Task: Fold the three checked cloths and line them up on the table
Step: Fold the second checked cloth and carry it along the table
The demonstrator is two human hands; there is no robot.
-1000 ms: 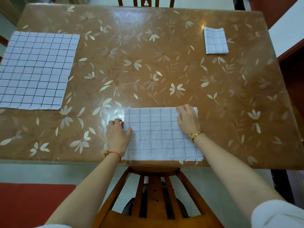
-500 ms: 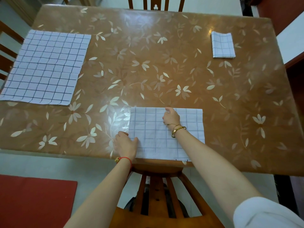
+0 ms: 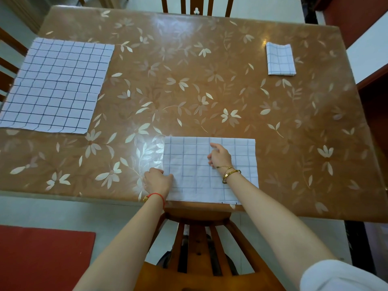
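A half-folded white checked cloth [image 3: 193, 164] lies at the table's near edge. My left hand [image 3: 157, 181] rests at its left border, thumb on the fabric, fingers curled at the edge. My right hand [image 3: 220, 156] lies on the cloth's middle with loosely bent fingers pressing the fabric. A large checked cloth [image 3: 56, 85] lies spread flat at the far left. A small folded checked cloth [image 3: 280, 59] sits at the far right.
The brown table [image 3: 189, 80] has a glossy flower-patterned cover. A wooden chair [image 3: 199, 248] stands below the near edge, another chair [image 3: 197, 7] at the far side. A red mat [image 3: 42, 259] lies on the floor at left.
My right hand slid left from the cloth's top right corner to its middle. My left hand moved down along the left border toward the near edge.
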